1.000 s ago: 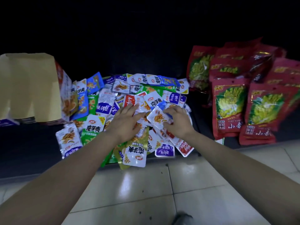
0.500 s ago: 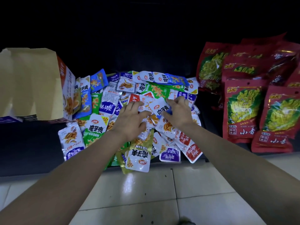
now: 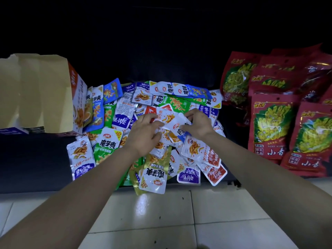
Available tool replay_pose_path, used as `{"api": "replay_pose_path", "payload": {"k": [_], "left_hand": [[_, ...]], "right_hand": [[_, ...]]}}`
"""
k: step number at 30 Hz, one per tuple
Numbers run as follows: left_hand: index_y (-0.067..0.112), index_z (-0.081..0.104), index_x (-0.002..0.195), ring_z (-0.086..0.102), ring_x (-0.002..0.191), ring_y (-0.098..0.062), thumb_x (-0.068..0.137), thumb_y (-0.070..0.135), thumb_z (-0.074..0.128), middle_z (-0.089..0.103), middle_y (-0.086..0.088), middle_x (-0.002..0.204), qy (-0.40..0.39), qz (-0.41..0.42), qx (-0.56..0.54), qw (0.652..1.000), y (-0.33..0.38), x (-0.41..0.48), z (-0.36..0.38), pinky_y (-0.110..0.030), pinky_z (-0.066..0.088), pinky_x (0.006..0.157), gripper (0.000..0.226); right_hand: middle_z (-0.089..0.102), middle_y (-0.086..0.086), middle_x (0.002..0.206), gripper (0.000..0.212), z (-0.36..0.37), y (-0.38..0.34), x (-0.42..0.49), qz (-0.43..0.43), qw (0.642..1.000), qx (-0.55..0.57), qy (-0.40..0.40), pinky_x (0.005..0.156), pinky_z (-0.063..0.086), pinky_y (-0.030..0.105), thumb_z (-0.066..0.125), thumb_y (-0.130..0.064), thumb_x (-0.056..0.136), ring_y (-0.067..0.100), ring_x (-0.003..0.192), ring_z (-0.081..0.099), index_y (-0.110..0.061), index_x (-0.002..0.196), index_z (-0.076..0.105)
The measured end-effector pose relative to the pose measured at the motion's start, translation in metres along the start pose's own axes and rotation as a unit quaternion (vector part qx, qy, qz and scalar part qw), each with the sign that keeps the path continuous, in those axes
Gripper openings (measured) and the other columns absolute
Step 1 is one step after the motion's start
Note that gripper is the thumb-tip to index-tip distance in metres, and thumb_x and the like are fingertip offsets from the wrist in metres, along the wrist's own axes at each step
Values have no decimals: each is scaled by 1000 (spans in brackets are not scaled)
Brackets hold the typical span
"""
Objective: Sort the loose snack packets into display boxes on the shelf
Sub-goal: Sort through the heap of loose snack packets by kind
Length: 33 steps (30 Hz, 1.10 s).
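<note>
Fingers [image 3: 150, 117] curled round white packets [image 3: 177, 125] atop pile [image 3: 107, 141]

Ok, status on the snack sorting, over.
Left hand and right hand both gripping white packets atop the pile. Display box at left. Red bags off right, not obstructing.

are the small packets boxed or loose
Loose: the packets lie heaped on the shelf beside the box, outside it; left hand and right hand reach into the heap.
</note>
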<state>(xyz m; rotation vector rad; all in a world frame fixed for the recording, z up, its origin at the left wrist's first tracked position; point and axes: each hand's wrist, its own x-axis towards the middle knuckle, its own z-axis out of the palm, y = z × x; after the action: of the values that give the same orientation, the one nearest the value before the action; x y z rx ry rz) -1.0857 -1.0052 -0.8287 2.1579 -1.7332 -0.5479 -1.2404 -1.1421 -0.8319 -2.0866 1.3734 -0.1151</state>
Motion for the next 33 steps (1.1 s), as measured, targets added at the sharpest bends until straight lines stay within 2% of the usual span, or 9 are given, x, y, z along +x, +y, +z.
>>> {"api": "replay_pose_path", "payload": {"k": [4,8,12,16,19,21,24,28,33], "left_hand": [[16,56,135,31,132,-22,100,29,51,44,-5,140,26,-45,-56,997,5,6,-4,-32,24,109,38],[15,56,130,53,112,-17,95,37,59,58,-2,119,39,-131,-292,947,21,11,-13,-29,44,91,42],[10,52,79,67,71,-18,96,15,60,66,-11,80,58,-193,-457,866,26,16,-18,-33,54,66,19],[24,34,71,63,79,-45,98,17,53,54,-25,81,161,-274,-399,860,7,14,-25,-60,54,72,34],[25,32,72,61,78,-42,99,19,51,51,-17,78,190,-297,-384,853,-9,7,-29,-62,53,77,34],[27,30,71,61,77,-38,100,17,51,47,-7,72,201,-311,-402,838,-15,6,-30,-60,54,78,37],[20,31,72,57,62,-33,101,15,50,46,-10,66,201,-310,-419,829,-20,7,-29,-58,57,71,35],[18,33,73,53,52,-27,101,16,50,46,-8,62,195,-298,-406,842,-23,11,-27,-58,56,64,33],[17,33,71,45,57,-28,99,16,52,40,-9,61,199,-286,-380,857,-30,13,-22,-43,51,57,34]], "right_hand": [[50,-1,78,13,-16,-9,8,-29,982,186,-27,79,43,31,68,-10,89,14,75,48,-7,99,60],[61,2,104,16,-28,-39,13,-25,924,381,-26,75,45,10,60,-8,95,9,95,57,-3,110,60],[64,2,91,9,-17,-58,22,-63,914,396,-66,84,50,22,63,-8,93,11,86,61,-9,101,60],[56,5,120,32,-2,-55,38,-127,971,203,22,98,46,31,60,-6,94,18,111,53,-10,126,55],[24,8,159,68,2,-39,60,-93,991,-43,82,116,21,44,61,-18,92,28,146,20,-20,151,28],[13,7,162,76,4,-35,71,-43,993,-105,31,116,18,49,57,-31,94,30,148,12,-21,156,13],[41,13,142,64,4,-36,77,-58,975,-194,89,104,29,45,55,-36,94,35,130,36,-17,150,32],[44,13,136,45,3,-37,79,-110,971,-181,113,103,26,41,56,-35,91,33,128,37,-14,131,56],[34,11,150,78,-3,-39,79,-86,985,-147,-4,107,25,43,55,-50,89,31,135,29,-20,153,20]]}}
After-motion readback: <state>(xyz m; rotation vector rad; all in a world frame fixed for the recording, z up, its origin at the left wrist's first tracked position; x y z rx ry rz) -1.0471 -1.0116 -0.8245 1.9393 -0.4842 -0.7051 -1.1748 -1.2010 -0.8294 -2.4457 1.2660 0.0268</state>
